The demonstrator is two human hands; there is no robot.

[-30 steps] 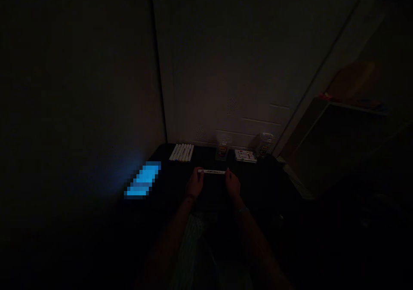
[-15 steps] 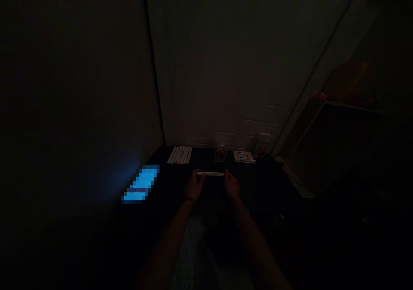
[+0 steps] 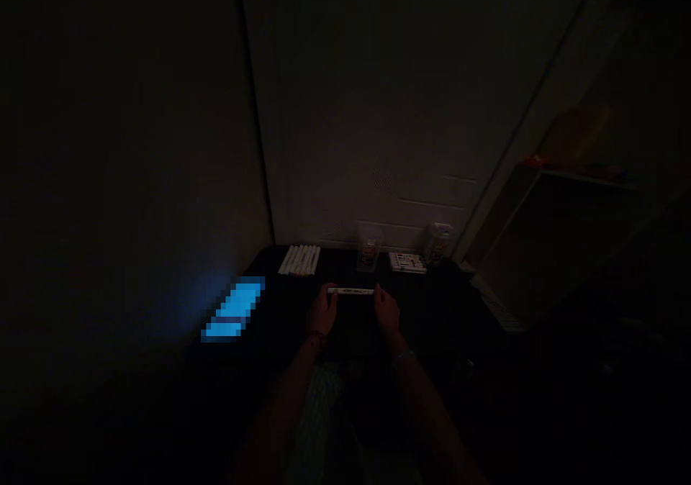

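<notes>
At frame centre, left hand and right hand are each pinching, apparently, one end of a marker.

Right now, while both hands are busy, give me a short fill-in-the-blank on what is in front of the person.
1. The left hand and the right hand grip one marker by its two ____.
2. The spare markers lie in a row beyond the ____ hand.
3. The glowing screen shines ____.

Missing words: ends; left; blue.
</notes>
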